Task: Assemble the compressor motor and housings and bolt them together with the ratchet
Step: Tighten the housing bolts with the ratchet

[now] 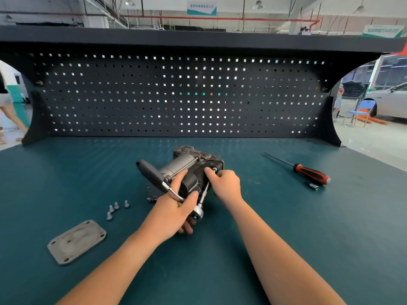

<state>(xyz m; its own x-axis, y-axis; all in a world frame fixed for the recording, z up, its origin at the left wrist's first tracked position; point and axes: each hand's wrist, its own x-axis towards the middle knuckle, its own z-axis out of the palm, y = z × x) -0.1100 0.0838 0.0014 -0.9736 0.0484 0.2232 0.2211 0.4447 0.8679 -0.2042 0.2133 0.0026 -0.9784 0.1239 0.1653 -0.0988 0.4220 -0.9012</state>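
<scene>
The compressor (187,164), a grey motor cylinder joined to dark housings, lies on the green bench (286,227) at its middle. My left hand (176,208) grips the ratchet (154,175) near its head, black handle pointing up and left. A long extension bar (204,192) runs from the ratchet head up to a bolt on the housing. My right hand (224,183) pinches the top end of that bar at the bolt. Several loose bolts (116,208) stand left of the compressor. A flat grey cover plate (77,242) lies at the front left.
A red-and-black screwdriver (308,170) lies at the right, with a small socket (313,186) just in front of it. A dark pegboard wall (176,95) closes off the back of the bench. A person's legs show past the bench's left end.
</scene>
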